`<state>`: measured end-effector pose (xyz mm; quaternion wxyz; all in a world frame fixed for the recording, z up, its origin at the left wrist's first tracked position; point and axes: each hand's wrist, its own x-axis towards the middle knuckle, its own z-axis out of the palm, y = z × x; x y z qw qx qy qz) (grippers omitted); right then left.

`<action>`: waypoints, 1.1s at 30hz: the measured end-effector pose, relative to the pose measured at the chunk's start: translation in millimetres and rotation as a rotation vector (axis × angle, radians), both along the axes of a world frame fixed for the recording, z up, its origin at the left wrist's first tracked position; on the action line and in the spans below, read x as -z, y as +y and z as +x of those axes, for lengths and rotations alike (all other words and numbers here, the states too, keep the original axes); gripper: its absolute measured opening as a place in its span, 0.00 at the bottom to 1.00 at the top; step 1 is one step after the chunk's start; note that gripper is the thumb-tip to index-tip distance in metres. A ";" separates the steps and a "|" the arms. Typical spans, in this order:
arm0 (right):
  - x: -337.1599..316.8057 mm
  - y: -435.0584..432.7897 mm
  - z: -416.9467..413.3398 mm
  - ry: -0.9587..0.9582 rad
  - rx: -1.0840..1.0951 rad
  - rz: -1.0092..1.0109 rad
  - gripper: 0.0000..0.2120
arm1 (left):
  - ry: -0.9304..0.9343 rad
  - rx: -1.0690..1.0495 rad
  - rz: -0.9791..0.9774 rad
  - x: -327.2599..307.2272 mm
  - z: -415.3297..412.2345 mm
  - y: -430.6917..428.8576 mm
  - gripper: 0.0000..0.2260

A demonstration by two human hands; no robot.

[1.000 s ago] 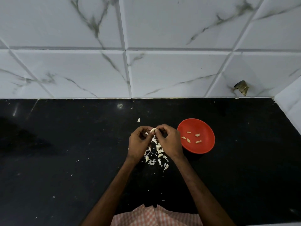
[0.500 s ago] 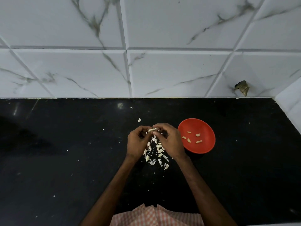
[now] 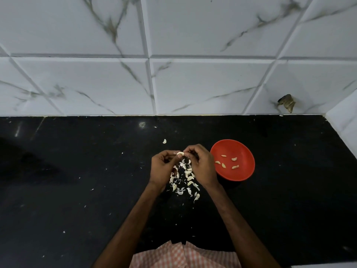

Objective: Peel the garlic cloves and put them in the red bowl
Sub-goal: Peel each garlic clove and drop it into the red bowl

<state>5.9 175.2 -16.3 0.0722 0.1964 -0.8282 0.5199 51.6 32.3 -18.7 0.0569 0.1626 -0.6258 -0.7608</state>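
Step in hand: the person is peeling one garlic clove [image 3: 180,153], held up in the air just left of the red bowl [image 3: 239,176].
Left hand [image 3: 162,167]: it is pinching the clove between thumb and curled fingers, left of the bowl.
Right hand [image 3: 201,167]: it is sitting just beside the bowl's left rim, its fingertips nipping the clove's near end, seemingly pulling at the skin.
Pile [image 3: 185,182]: unpeeled cloves and loose skins are lying on the black counter [image 3: 77,190], left of the bowl and beneath the hands.
Peeled cloves [image 3: 234,159]: five are lying apart inside the bowl.
Stray piece [image 3: 164,141]: it is lying alone, further left of the bowl than the hands and nearer the wall.
Progress: judging by the pile, much peeling is waiting.
Next move: it is probably calling for stripping off the last skin, then a short carry rightward over the rim and a release.
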 end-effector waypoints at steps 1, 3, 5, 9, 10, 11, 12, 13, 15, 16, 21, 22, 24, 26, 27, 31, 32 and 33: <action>-0.2 0.7 -0.6 -0.018 0.008 -0.022 0.04 | -0.002 0.010 -0.006 0.4 -0.4 -1.4 0.03; -2.1 2.3 -1.4 -0.055 0.031 -0.062 0.05 | -0.005 0.028 -0.020 1.6 -0.1 -3.4 0.03; -4.2 3.3 -1.9 -0.066 0.049 -0.084 0.05 | -0.007 0.047 -0.030 2.8 0.8 -3.0 0.05; -4.0 4.1 -1.3 -0.099 0.039 -0.133 0.05 | 0.031 0.066 -0.083 2.8 1.8 0.2 0.06; -4.1 4.1 -1.2 -0.113 0.034 -0.147 0.05 | 0.041 0.067 -0.100 3.0 1.8 -0.1 0.06; -4.2 4.0 -1.0 -0.130 0.032 -0.161 0.05 | 0.046 0.068 -0.112 3.3 1.9 -0.5 0.06; -4.9 3.7 -0.6 -0.147 0.032 -0.173 0.05 | 0.048 0.068 -0.119 3.7 2.0 -1.2 0.05; -5.3 3.2 -0.2 -0.165 0.032 -0.190 0.04 | 0.048 0.068 -0.129 4.8 1.7 -1.9 0.05; -5.1 2.2 0.8 -0.216 0.024 -0.240 0.04 | 0.044 0.063 -0.148 6.9 0.9 -3.5 0.05; -4.6 1.7 1.0 -0.240 0.018 -0.264 0.04 | 0.047 0.056 -0.152 7.4 0.5 -3.9 0.05; -4.0 0.2 1.6 -0.340 0.008 -0.374 0.03 | 0.066 0.054 -0.107 4.4 1.6 -3.7 0.07; -4.5 0.2 1.6 -0.356 0.007 -0.397 0.03 | 0.070 0.053 -0.086 3.3 1.8 -3.0 0.07; -5.4 -0.3 1.4 -0.379 0.002 -0.439 0.03 | 0.080 0.048 -0.092 1.3 1.5 -2.0 0.07; -6.4 -1.1 1.5 -0.393 -0.005 -0.456 0.03 | 0.103 0.051 -0.142 1.0 1.0 -1.9 0.07; -6.9 -1.4 1.5 -0.398 -0.008 -0.461 0.03 | 0.114 0.056 -0.163 2.0 0.6 -2.4 0.07; -10.7 -1.9 3.2 -0.424 -0.021 -0.520 0.03 | 0.116 0.072 -0.154 2.7 1.0 -1.9 0.07; -10.8 -2.0 3.2 -0.434 -0.024 -0.528 0.03 | 0.110 0.069 -0.118 2.2 1.5 -1.2 0.07; -11.0 -2.6 3.3 -0.441 -0.026 -0.533 0.04 | 0.105 0.070 -0.097 2.1 1.9 -0.7 0.06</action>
